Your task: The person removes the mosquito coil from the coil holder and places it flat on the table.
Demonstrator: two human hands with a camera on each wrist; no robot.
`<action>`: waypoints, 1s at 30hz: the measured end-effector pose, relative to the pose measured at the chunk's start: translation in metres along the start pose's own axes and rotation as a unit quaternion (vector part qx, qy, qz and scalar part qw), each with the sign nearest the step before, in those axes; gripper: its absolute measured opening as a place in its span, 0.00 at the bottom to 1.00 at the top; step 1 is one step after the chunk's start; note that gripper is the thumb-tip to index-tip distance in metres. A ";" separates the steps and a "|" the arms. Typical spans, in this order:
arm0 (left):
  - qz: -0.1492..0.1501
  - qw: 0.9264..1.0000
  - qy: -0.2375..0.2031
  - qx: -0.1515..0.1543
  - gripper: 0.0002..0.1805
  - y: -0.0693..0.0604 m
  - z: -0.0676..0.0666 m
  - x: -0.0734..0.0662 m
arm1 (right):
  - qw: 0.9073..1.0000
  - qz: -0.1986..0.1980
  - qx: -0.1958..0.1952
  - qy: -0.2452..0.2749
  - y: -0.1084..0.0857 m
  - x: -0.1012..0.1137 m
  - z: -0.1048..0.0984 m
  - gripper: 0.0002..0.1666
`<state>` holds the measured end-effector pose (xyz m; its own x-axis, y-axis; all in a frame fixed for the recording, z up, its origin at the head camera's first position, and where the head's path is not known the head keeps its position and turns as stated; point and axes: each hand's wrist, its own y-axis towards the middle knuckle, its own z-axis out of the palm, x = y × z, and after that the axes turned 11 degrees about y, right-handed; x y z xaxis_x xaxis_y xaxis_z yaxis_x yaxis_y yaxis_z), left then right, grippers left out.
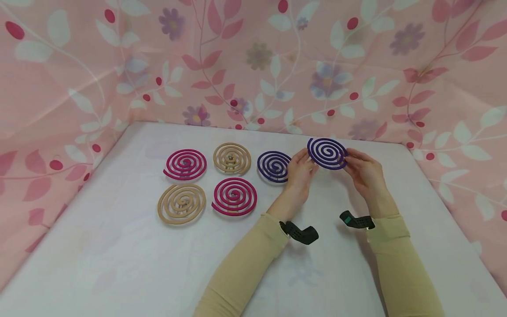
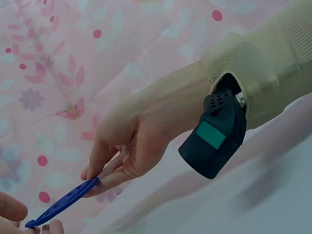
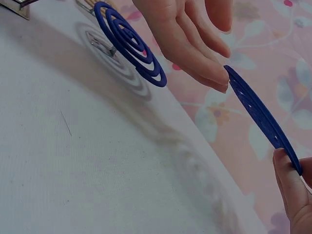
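A dark blue spiral mosquito coil is raised above the table, tilted, between the two hands. My right hand pinches its right edge between thumb and fingers; the left wrist view shows this right hand on the coil's edge. My left hand has its fingertips at the opposite edge, as the right wrist view shows for the left hand and the coil. Another dark blue coil, partly hidden by the left hand, stands raised on a small metal stand.
To the left are two magenta coils, one behind and one in front, and two tan coils, one behind and one in front. They stand on a white table. Pink floral cloth hangs around it.
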<state>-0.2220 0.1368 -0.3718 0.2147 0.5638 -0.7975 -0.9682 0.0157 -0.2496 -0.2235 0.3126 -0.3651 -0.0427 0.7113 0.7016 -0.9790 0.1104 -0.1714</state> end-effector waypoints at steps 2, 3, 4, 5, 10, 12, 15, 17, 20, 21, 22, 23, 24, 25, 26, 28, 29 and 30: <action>-0.006 1.000 0.011 -0.001 0.31 0.000 0.000 0.002 | 1.000 0.002 -0.001 0.003 0.001 0.000 -0.003 0.14; -0.006 1.000 0.017 -0.003 0.31 0.000 0.000 0.003 | 1.000 0.004 -0.002 0.001 0.002 -0.001 -0.005 0.15; -0.007 1.000 0.022 -0.002 0.32 0.001 0.000 0.004 | 1.000 0.004 -0.001 0.002 0.002 -0.001 -0.006 0.15; -0.008 1.000 0.026 -0.002 0.32 0.001 -0.001 0.006 | 1.000 0.005 -0.001 0.003 0.003 -0.002 -0.007 0.16; -0.007 0.999 0.032 0.005 0.31 0.002 -0.002 0.010 | 1.000 0.011 0.003 0.009 0.004 -0.003 -0.013 0.19; -0.007 0.999 0.033 0.010 0.31 0.002 -0.002 0.011 | 1.000 0.011 0.001 -0.004 0.005 -0.004 -0.014 0.19; -0.008 0.999 0.043 0.012 0.31 0.003 -0.003 0.012 | 0.999 0.009 -0.002 -0.044 0.006 -0.005 -0.017 0.19; -0.009 0.998 0.056 0.013 0.33 0.004 -0.004 0.012 | 0.998 0.006 -0.005 -0.066 0.006 -0.006 -0.018 0.19; -0.018 0.996 0.087 0.009 0.35 0.005 -0.006 0.013 | 0.996 0.003 -0.013 -0.089 0.007 -0.007 -0.020 0.19; -0.021 0.995 0.099 0.008 0.36 0.004 -0.007 0.014 | 0.996 0.002 -0.017 -0.091 0.007 -0.008 -0.020 0.18; -0.026 0.994 0.109 0.009 0.36 0.004 -0.007 0.014 | 0.995 0.002 -0.022 -0.095 0.007 -0.008 -0.021 0.18; -0.031 0.992 0.118 0.007 0.36 0.004 -0.008 0.014 | 0.995 0.001 -0.027 -0.099 0.008 -0.009 -0.021 0.18; -0.036 0.991 0.127 0.006 0.37 0.004 -0.008 0.014 | 0.994 0.001 -0.031 -0.104 0.008 -0.009 -0.021 0.18; -0.040 0.990 0.134 0.006 0.37 0.003 -0.009 0.014 | 0.993 0.001 -0.035 -0.109 0.008 -0.010 -0.022 0.18; -0.042 0.990 0.138 0.007 0.37 0.003 -0.009 0.014 | 0.993 0.001 -0.037 -0.109 0.009 -0.010 -0.022 0.18; -0.046 0.989 0.143 0.008 0.38 0.002 -0.010 0.013 | 0.992 0.000 -0.042 -0.117 0.009 -0.011 -0.023 0.18; -0.047 0.988 0.145 0.007 0.38 0.002 -0.011 0.013 | 0.992 0.000 -0.042 -0.119 0.010 -0.012 -0.023 0.18; -0.048 0.988 0.145 0.008 0.38 0.002 -0.011 0.013 | 0.992 0.000 -0.043 -0.121 0.010 -0.012 -0.024 0.18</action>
<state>-0.2193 0.1351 -0.3886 0.3312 0.2980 -0.8953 -0.9430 0.0710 -0.3252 -0.2281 0.3216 -0.3917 -0.0987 0.5245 0.8457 -0.9589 0.1770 -0.2217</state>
